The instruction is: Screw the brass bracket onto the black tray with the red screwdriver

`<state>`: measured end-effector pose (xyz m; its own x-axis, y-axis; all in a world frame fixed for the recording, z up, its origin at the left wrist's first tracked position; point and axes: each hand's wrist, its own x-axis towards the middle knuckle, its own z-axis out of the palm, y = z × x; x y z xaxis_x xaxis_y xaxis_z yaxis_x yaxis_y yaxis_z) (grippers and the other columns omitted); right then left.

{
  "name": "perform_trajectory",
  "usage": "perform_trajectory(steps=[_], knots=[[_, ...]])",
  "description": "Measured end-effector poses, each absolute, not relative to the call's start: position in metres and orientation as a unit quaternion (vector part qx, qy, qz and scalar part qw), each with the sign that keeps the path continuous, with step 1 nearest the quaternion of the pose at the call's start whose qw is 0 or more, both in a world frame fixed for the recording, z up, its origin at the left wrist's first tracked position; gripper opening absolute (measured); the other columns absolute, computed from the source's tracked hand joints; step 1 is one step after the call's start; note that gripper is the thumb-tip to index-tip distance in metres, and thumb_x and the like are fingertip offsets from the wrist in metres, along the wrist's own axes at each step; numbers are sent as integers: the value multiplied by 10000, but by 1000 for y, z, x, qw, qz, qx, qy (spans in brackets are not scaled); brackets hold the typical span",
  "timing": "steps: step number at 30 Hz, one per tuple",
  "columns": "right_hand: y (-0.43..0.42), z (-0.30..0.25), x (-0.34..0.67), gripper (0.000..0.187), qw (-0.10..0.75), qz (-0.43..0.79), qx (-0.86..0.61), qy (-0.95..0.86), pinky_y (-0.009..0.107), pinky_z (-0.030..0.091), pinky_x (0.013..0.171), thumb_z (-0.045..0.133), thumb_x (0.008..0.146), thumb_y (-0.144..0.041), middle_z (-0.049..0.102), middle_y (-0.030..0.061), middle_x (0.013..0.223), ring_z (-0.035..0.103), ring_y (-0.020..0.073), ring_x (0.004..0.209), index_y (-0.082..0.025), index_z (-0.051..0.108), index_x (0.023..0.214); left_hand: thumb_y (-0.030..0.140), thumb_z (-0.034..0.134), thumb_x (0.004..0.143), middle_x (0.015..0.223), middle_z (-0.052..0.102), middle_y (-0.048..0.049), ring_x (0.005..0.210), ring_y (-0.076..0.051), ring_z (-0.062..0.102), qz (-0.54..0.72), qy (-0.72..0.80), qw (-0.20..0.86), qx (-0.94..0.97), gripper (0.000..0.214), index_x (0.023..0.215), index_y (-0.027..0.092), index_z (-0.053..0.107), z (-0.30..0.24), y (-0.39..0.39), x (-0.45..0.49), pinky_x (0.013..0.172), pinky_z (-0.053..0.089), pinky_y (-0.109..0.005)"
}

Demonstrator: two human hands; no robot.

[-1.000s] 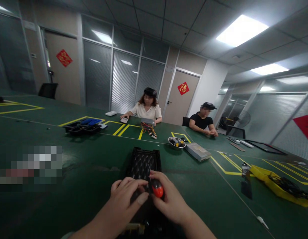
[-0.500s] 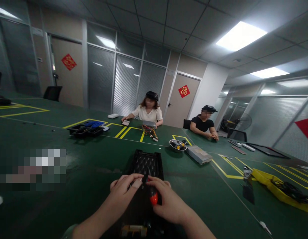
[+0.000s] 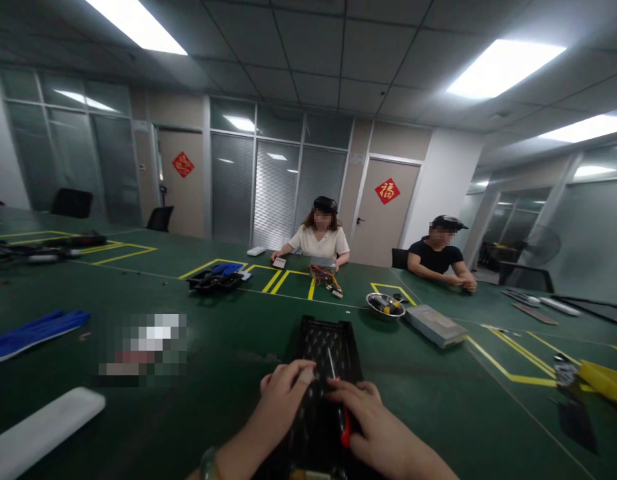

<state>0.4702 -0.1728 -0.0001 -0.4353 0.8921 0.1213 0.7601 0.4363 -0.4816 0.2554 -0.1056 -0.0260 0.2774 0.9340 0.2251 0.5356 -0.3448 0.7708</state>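
A long black case with a patterned floor and raised side rims (image 3: 356,343) lies on the table in front of me. My left hand (image 3: 283,397) grips its left side, fingers curled over the edge. In my right hand (image 3: 376,423) is a screwdriver (image 3: 344,427) with a red and black handle. Its metal shaft points away from me, over the case floor. My fingers rest along the handle near the case's right rim. The near part of the case is dark and partly hidden by my forearms.
Beyond the case stand a metal bowl (image 3: 386,315) of small parts and a grey box (image 3: 436,325). To the left lie a white slab (image 3: 48,427) and blue gloves (image 3: 38,333). A yellow tray (image 3: 606,380) sits at right. Two people (image 3: 318,240) (image 3: 438,257) sit across the table.
The view has swung left, bringing in the gloves and more of the white slab. My hands have moved apart, and the screwdriver has shifted right, away from my left hand.
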Motion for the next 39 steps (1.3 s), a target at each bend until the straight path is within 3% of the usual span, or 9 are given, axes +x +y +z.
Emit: perform_trajectory(steps=[4,9,12,15,20,26,32,36,39], knots=[[-174,1,470,716,173,184,-495,-832,520,174,1159,463,665,-75,455,67,1492,376,232,1400,-292,551,1342,441,376,965,1145,698,-8,1180,-242,554,359,509,281,730,352,1140,315,655,-30,-99,253,1062,286,-511],[-173,-8,474,580,186,162,-513,-822,546,172,1170,425,839,-152,399,18,1530,278,233,1448,-328,511,1385,392,430,948,1178,681,-19,1181,-234,543,402,509,265,714,301,1104,297,669,-31,-95,250,1045,313,-450],[-167,-17,477,492,255,109,-579,-767,501,242,1167,397,916,-275,331,56,1565,293,248,1439,-271,496,1399,367,459,929,1224,652,-21,1209,-229,525,408,527,270,695,281,1110,285,659,-35,-91,247,1055,312,-431],[-160,-29,482,559,290,73,-666,-683,462,326,1138,381,932,-378,334,136,1541,402,280,1375,-185,404,1457,342,499,898,1302,597,-69,1181,-235,552,396,554,278,677,351,1217,240,606,-44,-85,244,1048,342,-417],[-151,-41,485,586,170,135,-753,-621,467,470,991,352,937,-473,581,200,1318,592,337,1188,-114,483,1380,306,498,883,1362,558,-119,1246,-271,516,369,561,297,679,476,1340,175,537,-53,-78,242,1067,346,-416],[-139,-38,485,423,50,132,-760,-635,382,514,846,283,974,-305,698,168,1116,686,291,1023,-140,592,1211,295,506,857,1405,538,-102,1329,-277,440,348,561,307,686,531,1377,184,519,-51,-77,244,1135,265,-444],[-126,-43,489,418,16,114,-758,-643,447,497,809,260,993,-317,708,217,999,692,354,944,-109,619,1042,387,480,887,1403,549,-71,1333,-257,443,350,566,311,678,500,1357,226,535,-54,-74,245,1138,267,-434],[-127,-41,495,403,19,110,-750,-652,395,504,834,255,986,-274,712,186,1043,694,309,988,-137,620,1089,465,394,939,1387,569,-53,1318,-246,462,359,567,316,671,468,1321,251,560,-54,-73,245,1127,278,-434],[-135,-35,510,343,39,77,-753,-653,344,517,820,360,933,-250,728,155,1033,697,291,1002,-180,683,1025,476,363,954,1366,587,-49,1295,-236,484,365,570,321,662,467,1314,251,559,-52,-74,244,1107,301,-417]])
